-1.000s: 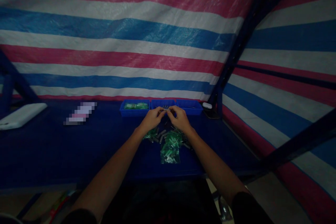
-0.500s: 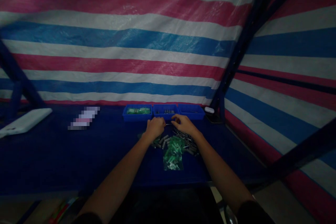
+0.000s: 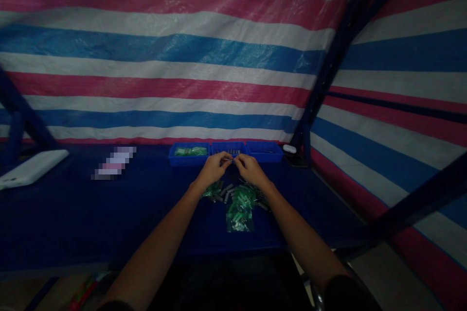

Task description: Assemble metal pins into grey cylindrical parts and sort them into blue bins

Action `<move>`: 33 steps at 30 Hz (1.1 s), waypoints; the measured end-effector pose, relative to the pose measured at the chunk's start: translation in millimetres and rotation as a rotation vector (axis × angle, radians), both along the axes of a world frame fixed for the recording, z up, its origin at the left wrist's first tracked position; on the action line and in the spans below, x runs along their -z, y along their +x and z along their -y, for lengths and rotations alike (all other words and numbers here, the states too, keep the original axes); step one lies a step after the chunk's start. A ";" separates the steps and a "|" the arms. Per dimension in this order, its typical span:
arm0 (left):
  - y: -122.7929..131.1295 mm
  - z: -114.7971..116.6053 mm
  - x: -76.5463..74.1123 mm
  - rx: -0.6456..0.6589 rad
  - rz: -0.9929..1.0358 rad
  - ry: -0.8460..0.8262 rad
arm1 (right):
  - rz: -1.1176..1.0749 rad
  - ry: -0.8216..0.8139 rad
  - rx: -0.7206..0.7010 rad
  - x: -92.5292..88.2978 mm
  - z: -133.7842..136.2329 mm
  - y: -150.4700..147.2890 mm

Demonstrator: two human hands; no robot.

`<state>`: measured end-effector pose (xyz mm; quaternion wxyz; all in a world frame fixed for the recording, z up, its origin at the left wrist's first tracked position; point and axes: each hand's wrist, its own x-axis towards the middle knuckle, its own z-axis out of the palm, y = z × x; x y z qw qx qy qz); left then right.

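Observation:
My left hand and my right hand meet above the blue table, fingertips pinched together on a small thin metal piece between them. Just under the hands lies a heap of small grey metal cylinders mixed with green parts. A clear bag of green parts lies nearer to me. Behind the hands stand three blue trays in a row: the left tray holds green parts, the middle tray holds grey pieces, the right tray looks nearly bare.
A white flat device lies at the table's far left, and a blurred pink-white packet sits left of the trays. A small white object rests by the dark blue frame post. A striped tarp forms the walls.
Half a second ago both hands were lower, near the heap. They have risen and come together, pinching the small piece in front of the middle tray.

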<state>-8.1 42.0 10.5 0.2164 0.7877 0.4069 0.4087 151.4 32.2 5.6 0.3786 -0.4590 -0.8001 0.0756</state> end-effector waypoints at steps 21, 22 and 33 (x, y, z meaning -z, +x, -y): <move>5.1 0.5 -2.2 -0.080 0.520 -0.251 | 0.076 0.188 0.206 -19.2 5.4 10.8; 4.6 1.0 -0.5 -0.065 0.397 -0.187 | 0.066 0.185 0.304 -20.9 2.7 17.9; 32.9 12.8 6.7 0.125 -0.679 0.091 | -0.080 -0.082 0.728 -2.6 -12.9 65.6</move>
